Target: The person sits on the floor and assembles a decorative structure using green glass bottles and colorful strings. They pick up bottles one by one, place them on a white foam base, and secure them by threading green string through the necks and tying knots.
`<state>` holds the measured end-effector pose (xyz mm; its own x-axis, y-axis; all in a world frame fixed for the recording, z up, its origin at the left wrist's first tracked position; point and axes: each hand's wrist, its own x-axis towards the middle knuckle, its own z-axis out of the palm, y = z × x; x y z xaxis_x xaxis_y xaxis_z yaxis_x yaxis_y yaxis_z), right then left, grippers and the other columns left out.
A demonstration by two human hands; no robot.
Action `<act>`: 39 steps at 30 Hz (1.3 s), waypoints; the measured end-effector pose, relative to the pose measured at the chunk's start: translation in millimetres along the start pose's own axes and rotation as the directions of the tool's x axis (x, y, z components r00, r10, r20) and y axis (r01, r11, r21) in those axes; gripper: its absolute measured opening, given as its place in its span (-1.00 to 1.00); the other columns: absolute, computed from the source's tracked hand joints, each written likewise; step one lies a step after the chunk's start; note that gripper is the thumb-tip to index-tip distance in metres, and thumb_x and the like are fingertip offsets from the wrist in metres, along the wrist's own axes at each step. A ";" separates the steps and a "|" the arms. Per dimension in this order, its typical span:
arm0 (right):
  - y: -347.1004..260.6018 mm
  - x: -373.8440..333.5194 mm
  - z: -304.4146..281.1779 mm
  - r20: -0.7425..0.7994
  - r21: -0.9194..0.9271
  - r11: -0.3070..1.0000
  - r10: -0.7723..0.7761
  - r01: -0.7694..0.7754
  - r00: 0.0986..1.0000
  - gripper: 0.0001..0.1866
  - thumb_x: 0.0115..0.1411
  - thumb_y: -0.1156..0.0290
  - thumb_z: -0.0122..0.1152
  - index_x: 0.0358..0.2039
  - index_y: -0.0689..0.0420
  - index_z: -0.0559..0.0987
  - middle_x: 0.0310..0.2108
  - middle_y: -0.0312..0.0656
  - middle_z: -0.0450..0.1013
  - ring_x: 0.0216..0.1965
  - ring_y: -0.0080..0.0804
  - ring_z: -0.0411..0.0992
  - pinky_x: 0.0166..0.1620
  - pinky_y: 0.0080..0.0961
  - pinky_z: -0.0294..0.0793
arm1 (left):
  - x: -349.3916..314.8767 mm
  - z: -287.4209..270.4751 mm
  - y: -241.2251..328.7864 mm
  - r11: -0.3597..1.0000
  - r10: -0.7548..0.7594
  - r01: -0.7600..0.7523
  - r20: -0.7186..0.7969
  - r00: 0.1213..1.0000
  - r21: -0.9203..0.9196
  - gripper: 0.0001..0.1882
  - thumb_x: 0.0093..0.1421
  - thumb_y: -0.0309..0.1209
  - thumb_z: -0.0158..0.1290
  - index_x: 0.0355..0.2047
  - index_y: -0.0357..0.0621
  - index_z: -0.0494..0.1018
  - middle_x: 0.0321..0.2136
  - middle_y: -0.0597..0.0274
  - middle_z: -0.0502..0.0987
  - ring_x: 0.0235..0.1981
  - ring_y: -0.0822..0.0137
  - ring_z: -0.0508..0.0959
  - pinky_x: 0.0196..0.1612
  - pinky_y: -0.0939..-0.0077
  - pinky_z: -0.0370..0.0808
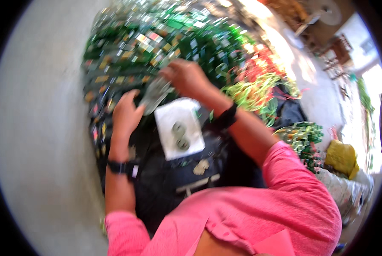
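A clear bottle (156,94), blurred by motion, hangs tilted between my hands above the dark work area. My right hand (185,78) has its fingers closed around the bottle's upper end. Close to the bottle's lower end is my left hand (127,112), its thumb and fingers apart; blur hides whether it touches the bottle. Just below lies a white sheet (167,138) bearing two grey-green rings (181,143). Nearer to me, a small beige piece (201,167) rests on a black surface, beside a light T-shaped piece (198,183).
Rows of what look like green bottles (199,47) fill the far side. Tangled yellow-green strips (259,91) and red strips (259,64) are heaped at the right. Farther right stand a bundle of green pieces (304,138), a yellow sack (342,158) and a pale wrapped bundle (340,190). A grey wall or floor (46,128) borders the left.
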<state>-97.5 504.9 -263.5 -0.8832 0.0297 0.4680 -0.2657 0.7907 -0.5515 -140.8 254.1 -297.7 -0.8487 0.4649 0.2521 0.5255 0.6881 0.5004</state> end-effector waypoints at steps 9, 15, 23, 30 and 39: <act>12.6 -11.9 21.6 0.295 -0.245 0.959 0.217 -0.146 0.930 -0.52 0.32 -0.01 0.14 -0.31 0.25 0.56 -0.43 0.17 0.54 -0.27 0.22 0.54 -0.22 0.01 0.49 | -10.0 -8.8 -14.4 0.991 -0.128 0.122 0.108 0.986 0.058 -0.65 0.12 -0.26 0.25 -0.13 -0.17 0.60 -0.25 0.03 0.69 -0.18 0.03 0.68 -0.10 0.20 0.59; 22.4 -18.1 38.2 0.404 -0.330 0.932 0.285 -0.153 0.869 -0.54 0.29 0.02 0.16 -0.32 0.25 0.60 -0.35 0.19 0.57 -0.21 0.21 0.55 -0.12 0.03 0.51 | -13.6 -13.9 -15.2 0.986 -0.163 0.159 0.130 0.978 0.040 -0.65 0.15 -0.26 0.22 -0.09 -0.17 0.61 -0.25 0.02 0.70 -0.18 0.03 0.68 -0.08 0.23 0.59; 29.5 -36.3 70.4 0.520 -0.385 0.915 0.321 -0.117 0.792 -0.59 0.28 0.08 0.14 -0.27 0.24 0.61 -0.27 0.16 0.59 -0.16 0.18 0.56 -0.07 0.01 0.52 | -12.7 -23.0 -27.4 0.981 -0.196 0.194 0.058 0.979 0.024 -0.71 0.15 -0.25 0.22 -0.16 -0.08 0.61 -0.31 0.13 0.69 -0.20 0.02 0.67 -0.13 0.15 0.59; 37.6 -49.0 92.4 0.590 -0.388 0.916 0.329 -0.098 0.737 -0.59 0.28 0.08 0.15 -0.24 0.24 0.60 -0.23 0.14 0.59 -0.10 0.16 0.54 -0.03 -0.01 0.52 | -15.1 -29.8 -37.8 0.978 -0.208 0.208 0.026 0.978 0.020 -0.74 0.16 -0.25 0.21 -0.18 -0.08 0.62 -0.31 0.13 0.70 -0.22 0.03 0.67 -0.15 0.16 0.60; 39.2 -57.1 98.8 0.675 -0.409 0.912 0.316 -0.017 0.667 -0.56 0.26 0.04 0.21 -0.22 0.23 0.62 -0.19 0.08 0.60 -0.08 0.10 0.55 -0.02 -0.07 0.54 | -16.4 -34.9 -36.8 0.976 -0.216 0.215 0.048 0.975 0.018 -0.71 0.15 -0.25 0.22 -0.17 -0.13 0.62 -0.29 0.09 0.70 -0.21 0.03 0.68 -0.13 0.21 0.60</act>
<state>-95.7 473.8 -380.1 -0.9335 -0.1434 -0.3285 -0.0688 0.9711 -0.2284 -148.3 201.7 -291.4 -0.9384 0.3315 0.0980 0.3313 0.7820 0.5280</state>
